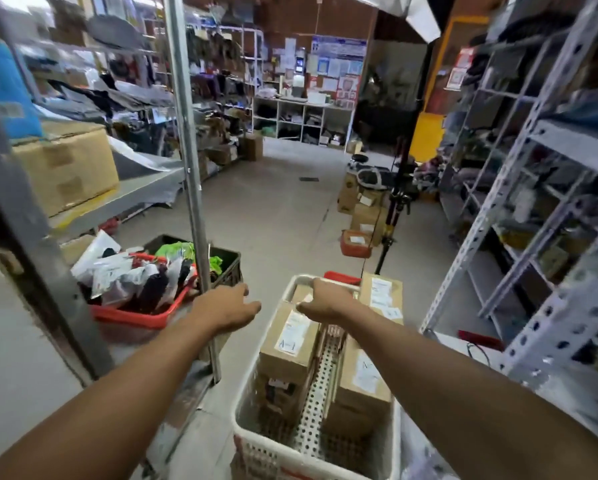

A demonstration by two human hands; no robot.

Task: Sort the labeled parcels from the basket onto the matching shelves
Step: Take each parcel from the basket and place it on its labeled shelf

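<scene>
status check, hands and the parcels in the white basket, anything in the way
Left hand open, empty, beside the metal post. Right hand over the white basket, resting on a boxed parcel; grip unclear. Parcels not yet lifted. Red basket of bags sits left.

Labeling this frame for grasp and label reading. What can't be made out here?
- Right hand, head view: fingers curl away over a box; a grip cannot be confirmed.
- Parcel label: print too small to read.
- White basket: near end cut off by the bottom edge.
- Right shelves: contents blurred.
- Left hand: fingers extended, holding nothing visible.
</scene>
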